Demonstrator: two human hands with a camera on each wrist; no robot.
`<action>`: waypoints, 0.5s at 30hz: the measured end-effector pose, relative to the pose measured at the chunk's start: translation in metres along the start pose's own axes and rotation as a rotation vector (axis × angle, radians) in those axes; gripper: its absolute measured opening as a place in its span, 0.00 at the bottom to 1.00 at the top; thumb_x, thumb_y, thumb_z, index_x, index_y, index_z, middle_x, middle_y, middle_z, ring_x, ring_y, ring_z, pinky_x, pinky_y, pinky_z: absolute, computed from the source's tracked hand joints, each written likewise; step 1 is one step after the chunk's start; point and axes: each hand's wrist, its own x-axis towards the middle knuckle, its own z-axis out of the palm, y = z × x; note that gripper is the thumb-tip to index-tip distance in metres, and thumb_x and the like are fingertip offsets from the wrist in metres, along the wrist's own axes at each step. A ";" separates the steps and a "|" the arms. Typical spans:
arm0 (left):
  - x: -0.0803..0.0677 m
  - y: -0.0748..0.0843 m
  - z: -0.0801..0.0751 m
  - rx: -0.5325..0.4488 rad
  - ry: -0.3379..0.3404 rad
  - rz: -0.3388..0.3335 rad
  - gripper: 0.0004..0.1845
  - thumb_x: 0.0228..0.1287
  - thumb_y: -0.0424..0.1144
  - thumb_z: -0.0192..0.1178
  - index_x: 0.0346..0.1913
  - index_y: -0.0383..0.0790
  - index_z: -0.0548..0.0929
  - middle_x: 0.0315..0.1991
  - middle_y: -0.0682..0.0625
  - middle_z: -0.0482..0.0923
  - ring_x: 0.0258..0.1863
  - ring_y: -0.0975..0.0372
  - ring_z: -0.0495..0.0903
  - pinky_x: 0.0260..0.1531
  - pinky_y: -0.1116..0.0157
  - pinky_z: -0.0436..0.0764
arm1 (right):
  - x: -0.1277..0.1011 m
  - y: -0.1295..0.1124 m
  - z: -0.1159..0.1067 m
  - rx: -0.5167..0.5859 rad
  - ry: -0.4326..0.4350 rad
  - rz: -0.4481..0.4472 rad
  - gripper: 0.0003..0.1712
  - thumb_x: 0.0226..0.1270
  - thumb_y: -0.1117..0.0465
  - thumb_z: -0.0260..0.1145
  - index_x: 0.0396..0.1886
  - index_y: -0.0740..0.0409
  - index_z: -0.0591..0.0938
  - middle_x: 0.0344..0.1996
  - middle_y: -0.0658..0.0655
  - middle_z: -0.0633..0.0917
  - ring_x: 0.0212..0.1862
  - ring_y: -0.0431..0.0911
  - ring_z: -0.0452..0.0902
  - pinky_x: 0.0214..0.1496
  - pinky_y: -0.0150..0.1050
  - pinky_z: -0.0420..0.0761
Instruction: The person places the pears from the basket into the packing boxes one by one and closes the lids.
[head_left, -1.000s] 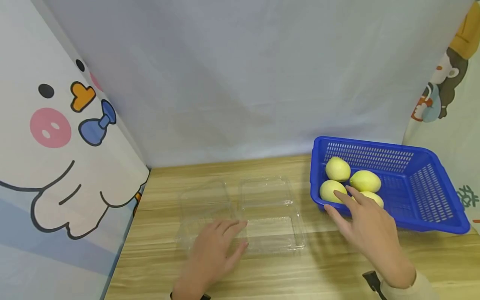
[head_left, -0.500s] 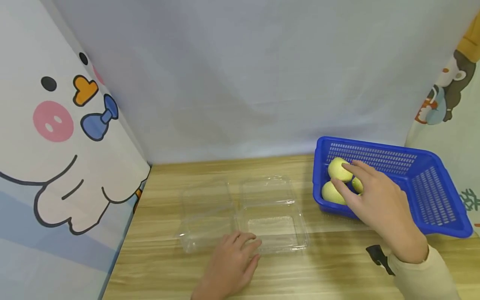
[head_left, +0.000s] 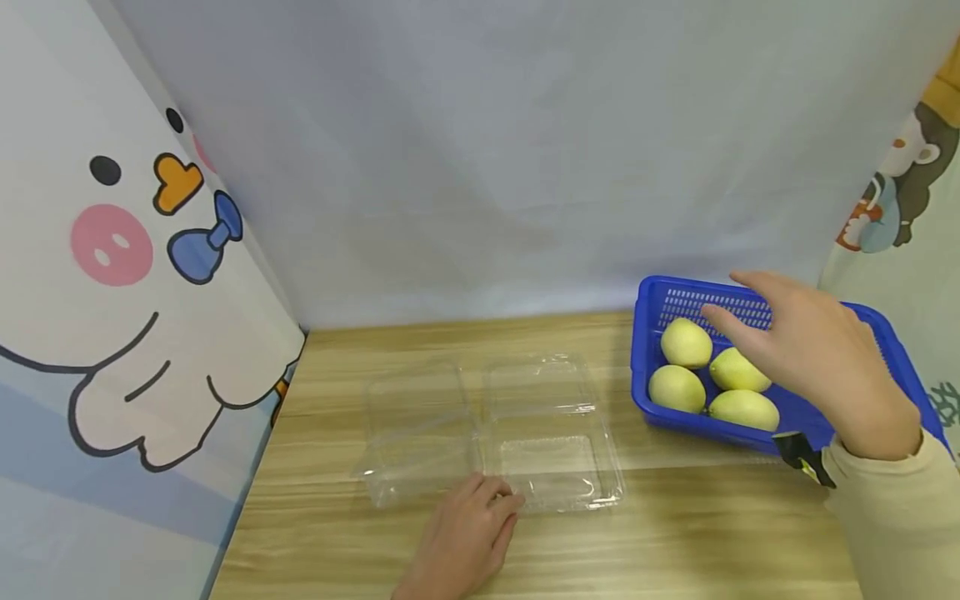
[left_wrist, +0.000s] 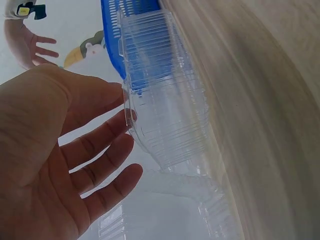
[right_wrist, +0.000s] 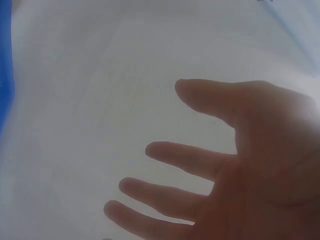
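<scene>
Nearest in, left hand (head_left: pixel 465 542) lies on the worktop (head_left: pixel 675 533), fingers loosely spread, fingertips (head_left: pixel 501 500) touching the front rim of the clear plastic clamshell box (head_left: pixel 495 433). In the left wrist view that hand (left_wrist: pixel 55 160) is wide open, nothing gripped, 1 fingertip against the box edge (left_wrist: pixel 165 120). The box sits open and flat, 2 halves side by side, roughly mid-worktop, w/ its right half (head_left: pixel 551 433) nearer the blue basket (head_left: pixel 885 333). Over to the right, a cream sleeve (head_left: pixel 892 508) comes in and the right hand (head_left: pixel 817 350) hovers above the basket, fingers spread and relaxed, holding nothing. The right wrist view shows the same hand (right_wrist: pixel 235 170) w/ fingers apart against pale cloth. Just under and left of it, 4 yellow-green fruits (head_left: pixel 708 375) sit bunched in the basket's left end, not touched by the hand. Further back, a pale backdrop sheet (head_left: pixel 480 167) closes things off, w/ a cartoon-duck cloth (head_left: pixel 127 275) at far left.
</scene>
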 end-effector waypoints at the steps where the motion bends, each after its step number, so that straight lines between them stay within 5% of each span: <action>1: 0.000 0.000 0.000 0.002 -0.001 -0.001 0.07 0.63 0.36 0.76 0.44 0.46 0.94 0.42 0.56 0.88 0.41 0.64 0.84 0.44 0.70 0.86 | 0.001 0.002 -0.001 -0.006 -0.007 0.005 0.51 0.77 0.25 0.52 0.82 0.59 0.67 0.75 0.75 0.71 0.65 0.78 0.72 0.51 0.76 0.74; 8: -0.002 0.001 0.003 0.011 0.021 0.004 0.08 0.61 0.36 0.77 0.43 0.47 0.93 0.42 0.56 0.88 0.42 0.64 0.83 0.46 0.69 0.86 | 0.015 0.018 -0.006 -0.022 -0.071 0.022 0.53 0.78 0.26 0.50 0.83 0.62 0.63 0.75 0.79 0.68 0.60 0.80 0.74 0.47 0.74 0.76; 15: -0.005 0.000 0.008 0.044 0.042 0.018 0.08 0.59 0.37 0.78 0.41 0.49 0.94 0.40 0.58 0.87 0.43 0.65 0.83 0.50 0.68 0.86 | 0.039 0.035 -0.013 -0.029 -0.157 0.038 0.53 0.80 0.27 0.47 0.83 0.66 0.61 0.74 0.83 0.65 0.67 0.82 0.67 0.59 0.80 0.71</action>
